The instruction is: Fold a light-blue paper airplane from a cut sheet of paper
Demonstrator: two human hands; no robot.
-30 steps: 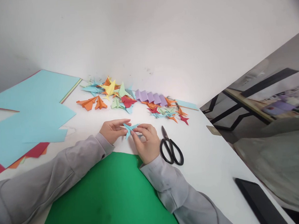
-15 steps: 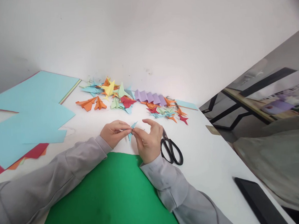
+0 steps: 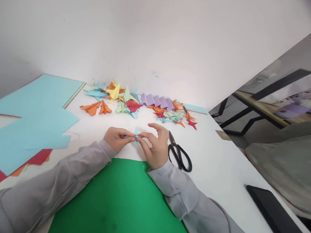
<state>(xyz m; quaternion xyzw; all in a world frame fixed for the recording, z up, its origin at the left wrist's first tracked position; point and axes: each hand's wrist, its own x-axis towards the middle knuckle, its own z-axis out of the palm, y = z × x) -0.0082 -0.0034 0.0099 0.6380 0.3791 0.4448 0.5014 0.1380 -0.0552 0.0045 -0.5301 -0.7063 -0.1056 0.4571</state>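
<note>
Between my two hands is a small folded light-blue paper piece, with narrow points sticking up and down. My left hand pinches its left side between thumb and fingers. From the right, the thumb and index finger of my right hand pinch it, the other fingers partly raised. The fingertips of both hands nearly meet and cover the middle of the folds. Black-handled scissors lie just right of my right hand. Below my hands a green sheet covers the near part of the white table.
Folded paper figures in several colours, among them a yellow one, lie along the wall, beside a pleated purple strip. Large light-blue sheets are at the left. A dark flat device rests near the right table edge.
The folded light-blue paper has turned from tilted to more upright and squared between my fingertips. Both hands stay in nearly the same place, still pinching.
</note>
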